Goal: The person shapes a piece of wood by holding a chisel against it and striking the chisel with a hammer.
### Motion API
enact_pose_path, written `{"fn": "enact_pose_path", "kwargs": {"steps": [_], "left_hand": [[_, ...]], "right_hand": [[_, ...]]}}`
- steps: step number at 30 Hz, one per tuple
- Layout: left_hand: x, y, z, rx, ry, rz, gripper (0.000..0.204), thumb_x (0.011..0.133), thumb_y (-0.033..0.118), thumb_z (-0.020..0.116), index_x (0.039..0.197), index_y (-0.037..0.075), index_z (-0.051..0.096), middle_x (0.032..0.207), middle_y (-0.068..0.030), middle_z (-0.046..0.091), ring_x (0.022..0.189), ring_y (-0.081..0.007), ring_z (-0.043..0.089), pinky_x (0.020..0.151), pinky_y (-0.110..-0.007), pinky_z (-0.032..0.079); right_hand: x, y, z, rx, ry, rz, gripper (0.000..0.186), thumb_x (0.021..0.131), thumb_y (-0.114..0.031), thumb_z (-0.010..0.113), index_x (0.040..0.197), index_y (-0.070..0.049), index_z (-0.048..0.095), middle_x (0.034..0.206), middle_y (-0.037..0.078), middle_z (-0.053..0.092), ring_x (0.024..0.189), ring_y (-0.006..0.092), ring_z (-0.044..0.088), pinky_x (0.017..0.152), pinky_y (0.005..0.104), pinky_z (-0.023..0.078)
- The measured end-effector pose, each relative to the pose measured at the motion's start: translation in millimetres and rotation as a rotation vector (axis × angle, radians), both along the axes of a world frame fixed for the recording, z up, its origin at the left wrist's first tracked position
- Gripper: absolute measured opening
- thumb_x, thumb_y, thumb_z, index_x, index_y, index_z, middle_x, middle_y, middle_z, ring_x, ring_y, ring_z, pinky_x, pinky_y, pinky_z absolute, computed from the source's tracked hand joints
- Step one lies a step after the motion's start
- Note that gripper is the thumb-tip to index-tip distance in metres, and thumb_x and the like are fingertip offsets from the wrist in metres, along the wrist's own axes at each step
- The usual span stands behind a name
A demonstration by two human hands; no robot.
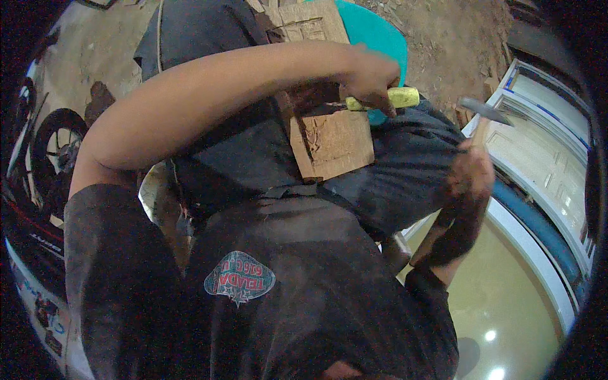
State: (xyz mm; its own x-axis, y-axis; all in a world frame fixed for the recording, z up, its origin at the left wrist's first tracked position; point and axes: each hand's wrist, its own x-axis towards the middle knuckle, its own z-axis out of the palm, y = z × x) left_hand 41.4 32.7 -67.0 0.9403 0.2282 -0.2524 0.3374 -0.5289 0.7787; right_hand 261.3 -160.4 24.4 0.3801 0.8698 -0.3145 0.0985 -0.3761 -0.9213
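My left hand (373, 76) reaches across from the left, its fingers closed round the yellow handle of a chisel (405, 97). The chisel's blade cannot be made out. Below this hand, a light brown wooden block (339, 144) with a carved recess rests on my lap. A similar carved wooden part (308, 24) shows beyond my forearm; whether both are one piece is hidden. Raised off to the right, my right hand (472, 172) grips a hammer (484, 110) by its wooden handle. The hammer's metal head is up, apart from the chisel, and slightly blurred.
A teal plastic surface (377, 38) lies behind the wood. White panelled doors or frames (538, 149) stand close on the right, beside a glossy pale panel (506, 278). At the left is a motorcycle wheel (58, 149). Wood scraps litter the dirt floor (443, 38).
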Motion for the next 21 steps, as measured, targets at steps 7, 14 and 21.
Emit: {"fn": "enact_pose_path", "kwargs": {"steps": [7,14,21], "left_hand": [[-0.7,-0.4,-5.0,-0.153,-0.176,-0.031,0.044,0.083,0.047,0.071,0.077,0.003,0.068,0.064,-0.0081,0.062,0.061,-0.0216,0.061,0.058,-0.038,0.047],[-5.6,4.5,21.6,-0.19,-0.288,-0.086,0.048,0.086,0.043,0.069,0.086,-0.004,0.063,0.065,-0.0135,0.06,0.059,-0.0177,0.057,0.055,-0.038,0.044],[-1.5,-1.9,14.7,-0.238,-0.294,-0.09,0.045,0.088,0.04,0.067,0.084,-0.004,0.061,0.063,-0.0104,0.059,0.058,-0.0152,0.056,0.053,-0.037,0.043]], "right_hand": [[-8.7,8.7,40.1,0.314,-0.02,-0.246,0.028,0.104,-0.032,0.042,0.113,-0.007,0.05,0.062,-0.001,0.04,0.042,0.0056,0.033,0.035,0.0216,0.027],[-3.7,4.8,49.6,0.214,-0.058,-0.205,0.03,0.104,-0.032,0.043,0.117,-0.006,0.049,0.062,-0.002,0.039,0.041,0.0061,0.031,0.035,0.0225,0.024],[7.1,-9.5,39.0,0.398,0.112,-0.248,0.027,0.102,-0.031,0.046,0.11,-0.006,0.053,0.068,-0.002,0.044,0.05,0.0058,0.038,0.043,0.02,0.034]]}}
